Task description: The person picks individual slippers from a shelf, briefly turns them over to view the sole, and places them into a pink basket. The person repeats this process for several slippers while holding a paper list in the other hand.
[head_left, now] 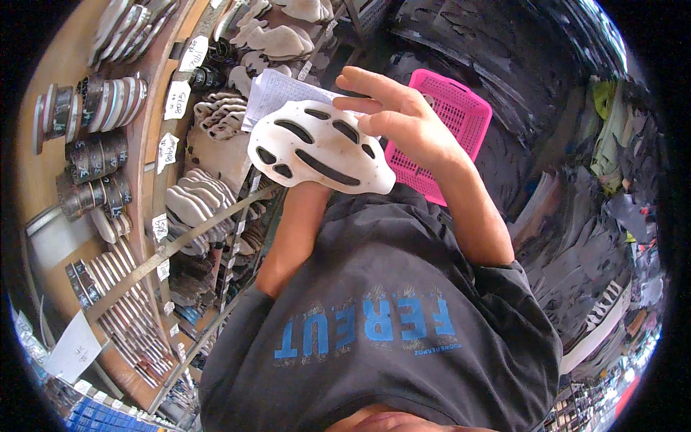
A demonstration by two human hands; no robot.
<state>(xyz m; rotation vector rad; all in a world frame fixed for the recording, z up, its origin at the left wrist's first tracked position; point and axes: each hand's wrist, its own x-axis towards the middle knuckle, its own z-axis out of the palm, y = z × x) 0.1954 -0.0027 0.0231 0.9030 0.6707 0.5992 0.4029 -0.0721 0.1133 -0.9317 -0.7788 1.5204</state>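
A white slotted plate (281, 155), rounded with several long dark-edged openings, is held up in front of my chest. My left forearm (296, 227) comes up beneath it, and the plate covers my left hand, so its fingers do not show. Sheets of printed paper (277, 93) stick out behind the plate's far edge; what holds them is hidden. My right hand (410, 119) hovers at the plate's right edge with its fingers spread. The thumb overlaps the edge in view; I cannot tell whether it touches.
A pink plastic basket (473, 119) lies beyond my right hand. On the left, wooden shelves (137, 173) hold stacked white shaped pieces (198, 198) and dark metal-edged forms (93, 162), with paper labels (167, 150). Dark sheet scraps (576, 252) are heaped on the right.
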